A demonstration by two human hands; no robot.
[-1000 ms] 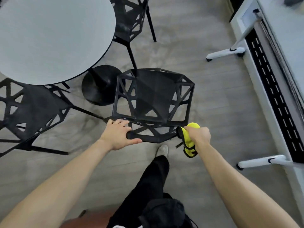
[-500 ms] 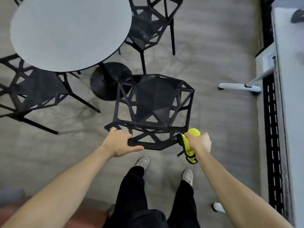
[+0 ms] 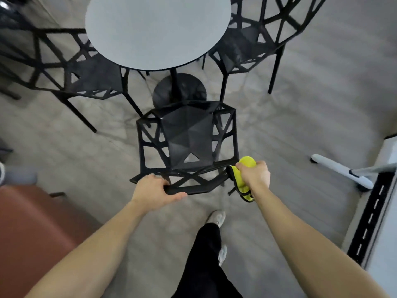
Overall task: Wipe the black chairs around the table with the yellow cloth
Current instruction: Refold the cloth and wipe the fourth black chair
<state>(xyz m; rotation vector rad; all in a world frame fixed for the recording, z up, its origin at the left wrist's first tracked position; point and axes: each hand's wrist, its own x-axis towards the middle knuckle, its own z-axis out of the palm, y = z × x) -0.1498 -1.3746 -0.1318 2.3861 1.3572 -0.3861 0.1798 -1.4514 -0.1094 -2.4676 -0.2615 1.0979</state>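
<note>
Yellow cloth (image 3: 243, 176): bunched, black-edged, gripped in the right hand (image 3: 254, 176), whose fingers are curled round it; held against the right end of the top rail of the near black chair (image 3: 187, 143), its lower part hanging below the hand.

Near black chair: faceted seat, open triangular lattice back and sides; stands on the floor (image 3: 279, 130) directly before the person, seat facing the table (image 3: 158, 29). Left hand (image 3: 153, 191) grips the left part of its top rail, fingers (image 3: 160, 182) wrapped over the rail, thumb along the near edge.

Table: round, pale grey top, black pedestal and disc base (image 3: 179, 91) just beyond the near chair.

Left black chair (image 3: 71, 67) and right black chair (image 3: 255, 41): same pattern, one at either side of the table, seats partly under its edge.

Person's legs: dark trousers (image 3: 204, 265), pale shoes (image 3: 217, 218).

Reddish-brown seat (image 3: 32, 229): lower left.

White frame foot (image 3: 341, 174): far right.
</note>
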